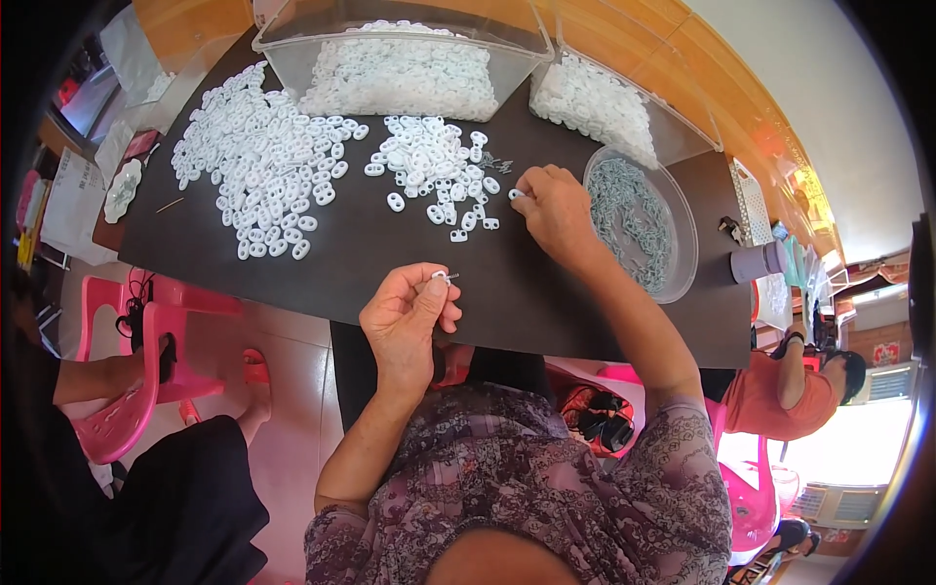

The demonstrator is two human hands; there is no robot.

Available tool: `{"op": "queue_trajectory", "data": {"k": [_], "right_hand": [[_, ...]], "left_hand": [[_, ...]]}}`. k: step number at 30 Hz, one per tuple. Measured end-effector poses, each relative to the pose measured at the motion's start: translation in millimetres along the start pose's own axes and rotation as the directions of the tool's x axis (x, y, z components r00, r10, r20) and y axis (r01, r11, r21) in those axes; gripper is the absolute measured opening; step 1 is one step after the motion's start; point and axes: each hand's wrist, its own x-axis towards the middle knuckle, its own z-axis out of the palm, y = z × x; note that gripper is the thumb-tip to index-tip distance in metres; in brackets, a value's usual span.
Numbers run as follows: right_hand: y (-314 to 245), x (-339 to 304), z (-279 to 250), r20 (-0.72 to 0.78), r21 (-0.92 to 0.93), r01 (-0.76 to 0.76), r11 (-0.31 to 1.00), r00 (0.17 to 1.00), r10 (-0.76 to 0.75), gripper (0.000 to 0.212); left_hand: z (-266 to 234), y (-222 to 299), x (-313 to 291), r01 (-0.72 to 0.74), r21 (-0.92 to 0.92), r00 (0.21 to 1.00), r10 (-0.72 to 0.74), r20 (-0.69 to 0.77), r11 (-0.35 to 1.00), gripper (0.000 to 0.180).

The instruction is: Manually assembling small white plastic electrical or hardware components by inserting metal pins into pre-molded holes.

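Note:
Near the table's front edge, my left hand [408, 317] pinches a small white plastic piece [442, 277] with a grey screw [452, 276] sticking out of its side. Further off and to the right, my right hand [558, 216] is closed, with a white two-hole plastic piece [516, 194] at its thumb and fingertips. Just left of that hand lies a middle pile of white plastic pieces [421, 156], beside a few loose grey screws [499, 166]. A round clear tub [685, 249] of grey screws [629, 219] stands by my right wrist.
A larger heap of white pieces [258, 156] covers the table's left part. Behind stand two clear bins [283, 73] [682, 122] full of white pieces. A purple-grey cup [759, 263] is at the right edge. People sit left and right, near pink chairs [146, 361].

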Motion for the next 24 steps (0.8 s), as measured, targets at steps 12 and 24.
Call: {"op": "queue_trajectory", "data": {"k": [12,24], "right_hand": [[-51.8,-23.0,-40.1,0.544,0.801,-0.566,0.196,0.824,0.157,0.016],[-73.0,-28.4,-37.2,0.523,0.844,-0.533,0.055,0.842,0.135,0.015]], "left_hand": [[9.3,12.6,-1.8,-0.022,0.023,1.000,0.022,0.019,0.999,0.017],[9.6,17.9,-8.5,0.008,0.046,1.000,-0.009,0.018,0.999,0.015]]}}
